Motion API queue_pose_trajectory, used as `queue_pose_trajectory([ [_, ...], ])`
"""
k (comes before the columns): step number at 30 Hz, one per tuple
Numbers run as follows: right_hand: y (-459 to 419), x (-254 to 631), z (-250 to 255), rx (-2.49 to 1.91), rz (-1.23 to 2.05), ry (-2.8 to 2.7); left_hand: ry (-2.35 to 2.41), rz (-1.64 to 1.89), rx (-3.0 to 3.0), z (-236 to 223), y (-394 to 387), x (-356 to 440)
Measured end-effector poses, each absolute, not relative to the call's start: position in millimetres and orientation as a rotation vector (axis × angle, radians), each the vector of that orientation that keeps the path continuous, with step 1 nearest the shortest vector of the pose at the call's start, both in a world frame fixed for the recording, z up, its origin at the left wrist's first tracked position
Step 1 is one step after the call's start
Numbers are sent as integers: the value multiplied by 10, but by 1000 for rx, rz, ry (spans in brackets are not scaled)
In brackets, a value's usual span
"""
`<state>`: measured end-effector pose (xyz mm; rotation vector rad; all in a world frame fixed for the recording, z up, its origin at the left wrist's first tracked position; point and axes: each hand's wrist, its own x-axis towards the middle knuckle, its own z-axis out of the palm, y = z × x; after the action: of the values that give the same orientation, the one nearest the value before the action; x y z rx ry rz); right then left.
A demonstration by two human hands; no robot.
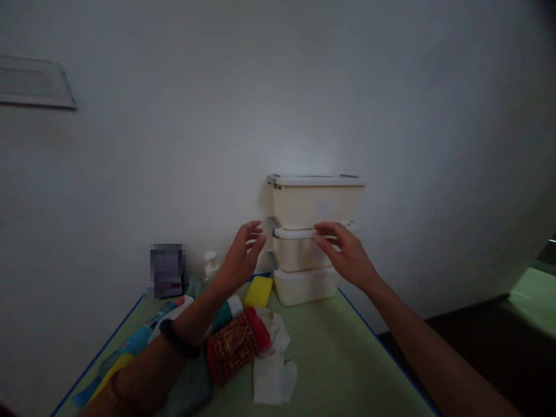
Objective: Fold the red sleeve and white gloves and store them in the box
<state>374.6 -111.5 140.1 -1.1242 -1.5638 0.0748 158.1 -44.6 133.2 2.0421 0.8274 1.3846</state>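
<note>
Well, both hands (244, 255) (346, 253) hover (near stacked boxes (296, 250))

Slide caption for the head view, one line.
Left hand and right hand, both empty, raised near three stacked cream storage boxes on a green-topped table.

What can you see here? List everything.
Boxes: three, cream, stacked at table's back
Table: one, green, below hands
Block: one, yellow, left of boxes
Packet: one, red, nearer than block
Cloth: one, whitish, beside packet
Pump bottle: one, white, back left
Device: one, dark, back left corner
Clutter: count unclear, blue and yellow, left
Panel: one, grey, upper left wall
Wall: one, greyish, behind
Floor: one, dark, lower right
Green surface: one, green, far right
Wristbands: two, black and reddish, left arm
Left hand: one, bare, open, left of boxes
Right hand: one, bare, open, before boxes
</note>
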Motion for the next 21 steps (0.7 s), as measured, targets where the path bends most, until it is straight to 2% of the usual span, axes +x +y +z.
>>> queue_pose_trajectory([
  [8, -836, 4503, 1761, -1126, -58, -1112, 849, 1587, 1579, 1796, -122, 2336],
  [16, -449, 4678, 1836, -1101, 369, -1147, 587, 1567, 1368, 1865, 51, 2533],
  [21, -619, 4437, 2031, -993, 450, -1254, 402, 1608, 1302, 2101, -41, 2379],
])
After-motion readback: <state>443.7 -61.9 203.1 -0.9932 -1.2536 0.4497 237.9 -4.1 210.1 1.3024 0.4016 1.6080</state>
